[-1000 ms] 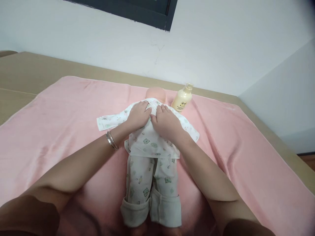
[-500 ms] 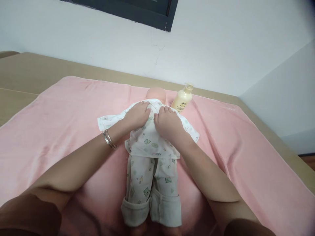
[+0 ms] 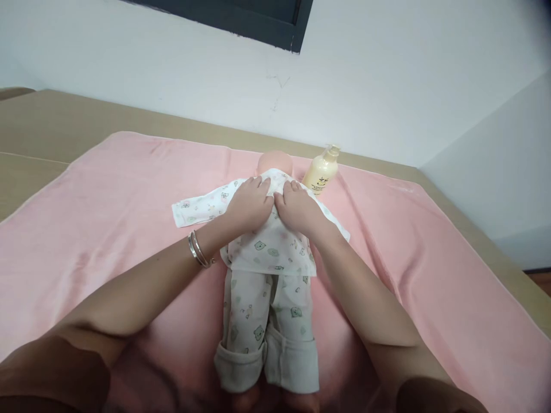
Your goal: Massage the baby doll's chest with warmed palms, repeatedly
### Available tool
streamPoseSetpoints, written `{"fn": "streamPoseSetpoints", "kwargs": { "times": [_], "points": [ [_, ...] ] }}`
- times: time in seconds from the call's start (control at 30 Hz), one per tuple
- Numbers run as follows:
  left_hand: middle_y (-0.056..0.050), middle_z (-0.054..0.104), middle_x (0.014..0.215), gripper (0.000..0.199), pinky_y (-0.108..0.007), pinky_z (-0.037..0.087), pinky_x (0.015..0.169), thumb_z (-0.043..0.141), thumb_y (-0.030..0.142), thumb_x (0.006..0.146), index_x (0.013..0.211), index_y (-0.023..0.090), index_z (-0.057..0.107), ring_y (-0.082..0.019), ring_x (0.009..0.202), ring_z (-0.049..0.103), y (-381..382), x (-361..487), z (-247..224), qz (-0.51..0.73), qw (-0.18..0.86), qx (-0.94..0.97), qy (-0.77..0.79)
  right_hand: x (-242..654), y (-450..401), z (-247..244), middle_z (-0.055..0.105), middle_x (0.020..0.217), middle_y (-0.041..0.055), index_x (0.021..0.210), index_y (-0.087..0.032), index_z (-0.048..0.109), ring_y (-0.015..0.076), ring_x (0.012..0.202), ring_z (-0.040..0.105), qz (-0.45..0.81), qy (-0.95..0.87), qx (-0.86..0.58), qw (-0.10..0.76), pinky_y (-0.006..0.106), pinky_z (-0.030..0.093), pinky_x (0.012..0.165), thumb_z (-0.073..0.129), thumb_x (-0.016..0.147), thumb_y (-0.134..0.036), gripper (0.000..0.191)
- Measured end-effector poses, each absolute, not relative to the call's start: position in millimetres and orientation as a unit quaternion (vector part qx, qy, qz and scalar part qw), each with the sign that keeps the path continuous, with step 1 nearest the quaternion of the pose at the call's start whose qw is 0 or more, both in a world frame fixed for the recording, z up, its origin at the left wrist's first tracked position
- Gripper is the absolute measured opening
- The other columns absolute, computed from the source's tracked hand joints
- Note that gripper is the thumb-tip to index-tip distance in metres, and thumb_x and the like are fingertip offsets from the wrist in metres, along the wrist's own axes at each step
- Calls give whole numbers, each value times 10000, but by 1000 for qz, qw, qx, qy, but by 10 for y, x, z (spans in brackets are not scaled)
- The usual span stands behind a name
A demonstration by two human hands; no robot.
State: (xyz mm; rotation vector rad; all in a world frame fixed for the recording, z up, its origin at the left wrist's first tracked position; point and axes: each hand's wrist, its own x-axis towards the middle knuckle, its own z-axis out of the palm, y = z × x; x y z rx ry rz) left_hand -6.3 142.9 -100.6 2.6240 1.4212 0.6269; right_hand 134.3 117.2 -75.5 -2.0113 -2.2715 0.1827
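Note:
A baby doll [image 3: 275,163] with a bald head lies stretched out, its feet towards me; no face shows. It wears a white printed top [image 3: 271,252] and matching trousers [image 3: 249,310] with thick rolled cuffs. Across the upper part of the top lies my left hand [image 3: 252,202], fingers extended and flat on the cloth, two silver bangles at the wrist. My right hand [image 3: 299,209] rests beside it, also flat with its fingers stretched towards the head. The thumbs almost meet at the middle.
A pale yellow pump bottle [image 3: 321,172] is just right of the doll's head. Under everything spreads a pink blanket [image 3: 107,218] with some folds, over a wooden surface [image 3: 86,115]. A white wall [image 3: 193,74] rises behind, with a dark frame [image 3: 258,23] on it.
My left hand has shifted slightly right, closer to my right hand, which has slid a little forward. More of the top's left sleeve shows. Doll and bottle stay in place.

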Motion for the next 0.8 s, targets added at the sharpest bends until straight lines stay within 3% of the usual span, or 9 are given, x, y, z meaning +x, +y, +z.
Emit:
{"fn": "streamPoseSetpoints", "kwargs": {
  "times": [0.2, 0.33, 0.4, 0.5, 0.57, 0.67, 0.73, 0.8],
  "points": [
    [-152, 662, 1239, 401, -429, 444, 1070, 300, 227, 943, 1167, 113, 612, -266, 1172, 591, 1570, -89, -966, 241, 134, 807, 522, 1193, 934, -647, 335, 1569, 304, 1494, 77, 318, 364, 1495, 312, 35, -772, -634, 31, 445, 288, 1208, 295, 980, -228, 598],
    [-214, 574, 1368, 493, -476, 386, 1133, 270, 259, 975, 1356, 41, 495, -307, 1300, 512, 1430, -93, -878, 174, 85, 836, 514, 1274, 1105, -704, 538, 1420, 265, 1368, 9, 495, 351, 1359, 487, 33, -758, -645, 92, 450, 408, 1100, 250, 968, -228, 525],
    [-202, 553, 1411, 512, -490, 417, 1107, 293, 316, 979, 1394, 77, 472, -324, 1314, 510, 1388, -143, -777, 129, 92, 846, 508, 1353, 1206, -725, 620, 1313, 226, 1276, -60, 570, 345, 1242, 572, 37, -727, -674, 122, 464, 457, 1025, 227, 971, -258, 500],
    [-112, 658, 1312, 442, -433, 507, 1012, 357, 384, 956, 1271, 185, 595, -297, 1194, 617, 1430, -292, -594, 98, 148, 842, 510, 1438, 1254, -695, 679, 1182, 193, 1151, -124, 635, 337, 1109, 633, 64, -699, -700, 136, 460, 504, 928, 234, 975, -317, 479],
    [-73, 687, 1282, 423, -399, 514, 1017, 395, 406, 939, 1233, 212, 630, -279, 1189, 635, 1504, -415, -494, 131, 157, 820, 535, 1439, 1216, -660, 643, 1266, 209, 1210, -105, 616, 348, 1211, 589, 52, -706, -690, 154, 472, 491, 973, 259, 974, -323, 480],
    [-60, 640, 1376, 460, -397, 491, 1073, 444, 432, 923, 1300, 226, 608, -276, 1285, 586, 1585, -566, -384, 211, 147, 774, 578, 1356, 1132, -665, 392, 1564, 205, 1442, -73, 448, 365, 1490, 301, -4, -730, -653, 202, 546, 334, 1156, 292, 979, -330, 552],
    [-58, 642, 1376, 445, -404, 507, 1058, 458, 423, 921, 1298, 244, 614, -273, 1275, 593, 1571, -623, -306, 252, 146, 757, 585, 1284, 1100, -718, 253, 1645, 168, 1516, -107, 365, 386, 1544, 140, -4, -750, -632, 193, 593, 227, 1204, 325, 985, -386, 601],
    [-58, 657, 1355, 417, -409, 530, 1032, 463, 402, 925, 1274, 247, 630, -271, 1243, 613, 1501, -648, -209, 280, 124, 751, 585, 1235, 1096, -774, 231, 1656, 154, 1527, -140, 362, 414, 1544, 111, 24, -768, -621, 158, 616, 191, 1209, 353, 984, -444, 622]
  ]
}}
